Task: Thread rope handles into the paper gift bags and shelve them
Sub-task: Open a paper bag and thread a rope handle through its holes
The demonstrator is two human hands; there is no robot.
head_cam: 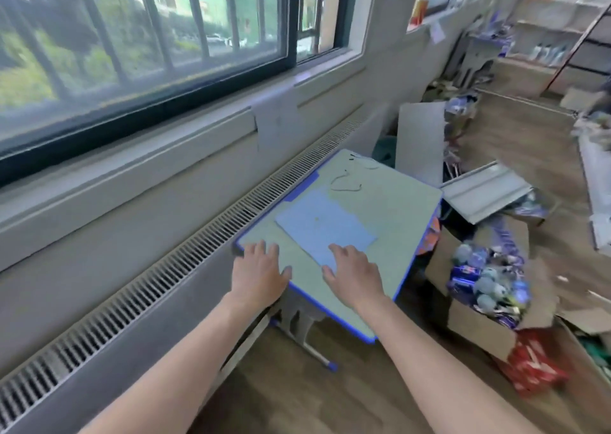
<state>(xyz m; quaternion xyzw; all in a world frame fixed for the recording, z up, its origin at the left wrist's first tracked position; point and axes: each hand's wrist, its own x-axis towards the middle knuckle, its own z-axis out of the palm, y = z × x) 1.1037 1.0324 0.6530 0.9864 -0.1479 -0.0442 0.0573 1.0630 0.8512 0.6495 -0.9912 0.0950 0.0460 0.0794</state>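
A small grey desk with blue edging (396, 208) stands against the wall under a window; the frame is motion-blurred. The left hand (259, 270) rests flat, fingers straight, on the desk's near left corner. The right hand (352, 273) lies flat, grasping nothing, on the near edge of the flat pale-blue paper gift bag (325, 223) at desk centre. Thin rope handles (345, 184) lie loose toward the far edge, details indistinct.

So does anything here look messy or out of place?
The desk itself looks orderly: a flat blue paper bag and loose rope. Beside it the floor is cluttered, with an open cardboard box overflowing with small packaged items and a grey panel lying tilted.
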